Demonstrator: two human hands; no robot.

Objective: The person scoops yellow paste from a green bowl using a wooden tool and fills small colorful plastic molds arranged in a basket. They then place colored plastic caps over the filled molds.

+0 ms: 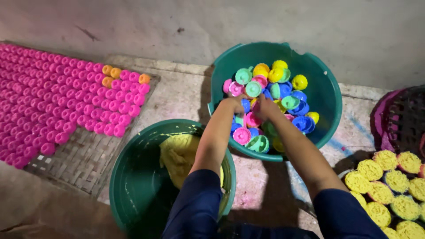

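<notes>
Coloured plastic moulds (265, 102), heaped in green tub (330, 104).
Moulds are gripped by left hand (233, 105) and right hand (264, 107).

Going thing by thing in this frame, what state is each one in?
Far green tub: holds loose coloured moulds, rim chipped.
Near green tub: partly filled with yellow dough.
Woven mat: covered in rows of pink pieces, near corner bare.
Left hand: among the moulds, grip hidden.
Right hand: the same.
</notes>
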